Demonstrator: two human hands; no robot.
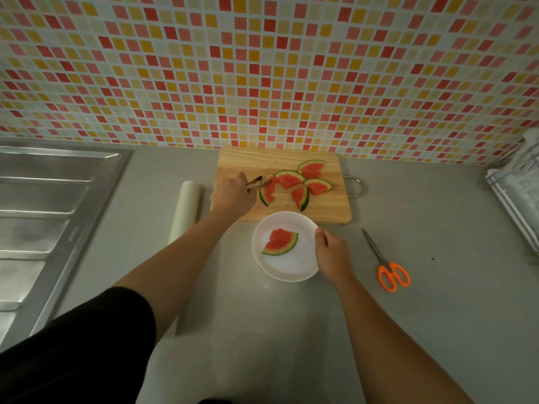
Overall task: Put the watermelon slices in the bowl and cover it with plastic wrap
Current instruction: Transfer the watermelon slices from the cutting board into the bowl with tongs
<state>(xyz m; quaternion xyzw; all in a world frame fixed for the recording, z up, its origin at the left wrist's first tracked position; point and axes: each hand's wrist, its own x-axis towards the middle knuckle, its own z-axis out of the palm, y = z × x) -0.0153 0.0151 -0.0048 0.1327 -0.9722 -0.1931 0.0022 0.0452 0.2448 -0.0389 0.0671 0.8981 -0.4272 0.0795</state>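
On a grey counter (408,199), below a wall (262,68) of red, pink and yellow mosaic tiles, a wooden cutting board (248,158) is bearing five pieces of cut watermelon. Tongs (254,183) are being gripped by the left hand (233,195), its fingers curled round the handles. The tips are touching the leftmost slice (267,190); whether that slice is being clamped cannot be told. The four other slices (311,170) are lying just to its right, some of them overlapping.

Just in front of the board, a white bowl (291,266) is being held by the right hand (332,253), with its rim pinched on the right side between fingers and thumb. One slice in the bowl (280,242) is lying with its rind towards the person.

A roll of plastic wrap (185,211) is lying left of the board, beside the left forearm. Orange-handled scissors (388,266) are lying right of the bowl, apart from it. A steel drainboard (43,214) is showing at the far left.
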